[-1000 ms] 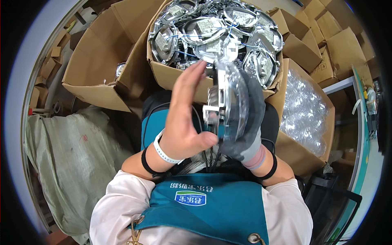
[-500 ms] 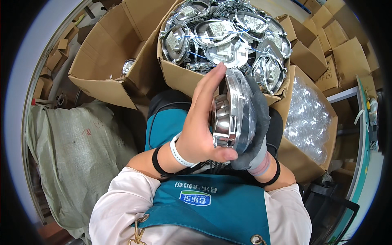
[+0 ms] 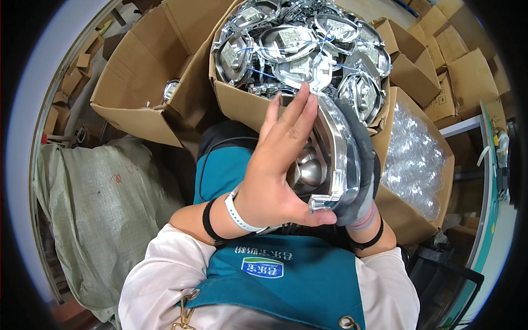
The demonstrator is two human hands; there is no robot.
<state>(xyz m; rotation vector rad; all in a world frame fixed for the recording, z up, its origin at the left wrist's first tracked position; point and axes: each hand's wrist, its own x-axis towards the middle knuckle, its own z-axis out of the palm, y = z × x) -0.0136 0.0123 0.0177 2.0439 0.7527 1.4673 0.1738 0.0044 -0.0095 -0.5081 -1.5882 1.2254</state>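
Observation:
Upright between my two palms stands a lamp unit (image 3: 336,159), with a chrome-like reflector housing and a clear cover. My bare left hand (image 3: 269,170) grips it from the left, thumb at the lower edge and fingers along the top. On the right side my right hand (image 3: 366,181), in a dark grey glove, lies against the clear cover and holds the lamp with it. The reflector's rounded hollows face left, partly hidden behind my left hand. Just beyond, similar chrome lamp housings (image 3: 289,41) with blue wires fill a cardboard box (image 3: 242,104).
At the left, a large open cardboard box (image 3: 135,118) holds a shiny part (image 3: 171,89). To the right, a box (image 3: 404,206) contains clear plastic covers (image 3: 415,159). A pale woven sack (image 3: 104,214) stands at the lower left. More cartons (image 3: 470,80) are stacked at the far right.
The lamp has moved slightly right and turned, showing more of the reflector's inside. My left fingers have spread over it, and my right hand has moved right with the cover.

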